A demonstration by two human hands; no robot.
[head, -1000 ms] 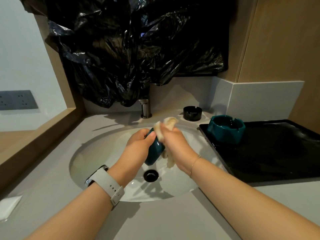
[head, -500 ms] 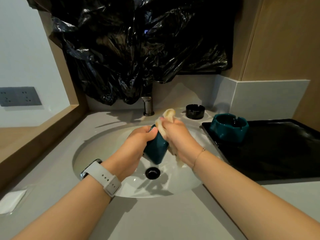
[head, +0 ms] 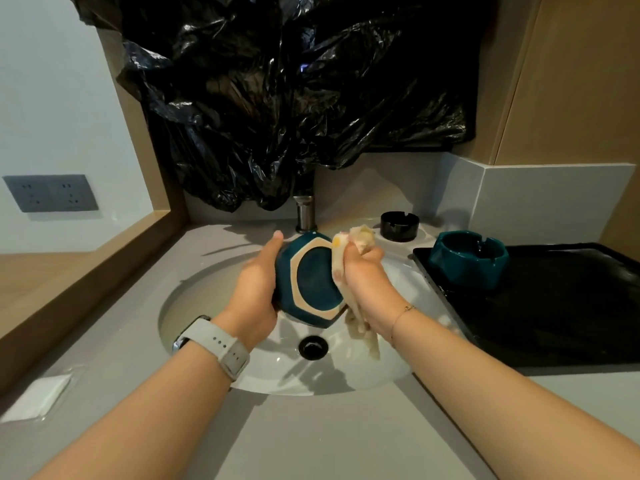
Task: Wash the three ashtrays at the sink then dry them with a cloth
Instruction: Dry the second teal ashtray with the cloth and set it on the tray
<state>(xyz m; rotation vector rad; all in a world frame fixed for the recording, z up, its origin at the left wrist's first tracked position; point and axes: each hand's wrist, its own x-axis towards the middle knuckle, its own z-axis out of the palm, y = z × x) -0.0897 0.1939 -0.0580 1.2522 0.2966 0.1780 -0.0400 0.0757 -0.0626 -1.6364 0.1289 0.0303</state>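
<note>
Over the white sink [head: 207,299], my left hand [head: 256,289] grips a teal ashtray [head: 311,282] turned so its hexagonal tan-rimmed underside faces me. My right hand [head: 367,282] holds a pale yellowish cloth [head: 360,334] bunched against the ashtray's right edge, with its tail hanging down toward the drain. A second teal ashtray [head: 467,258] sits upright on the left end of a black tray [head: 554,306]. A small black ashtray [head: 399,225] stands on the counter behind the basin.
A metal tap [head: 305,214] rises behind the basin, under a crumpled black plastic sheet [head: 294,98]. The drain [head: 313,347] is open below the hands. Grey counter [head: 311,438] runs in front, with a white square [head: 38,398] at left. A wall socket [head: 50,192] sits far left.
The held ashtray has turned from edge-on to showing its underside to me. My right hand with the cloth has shifted to its right edge.
</note>
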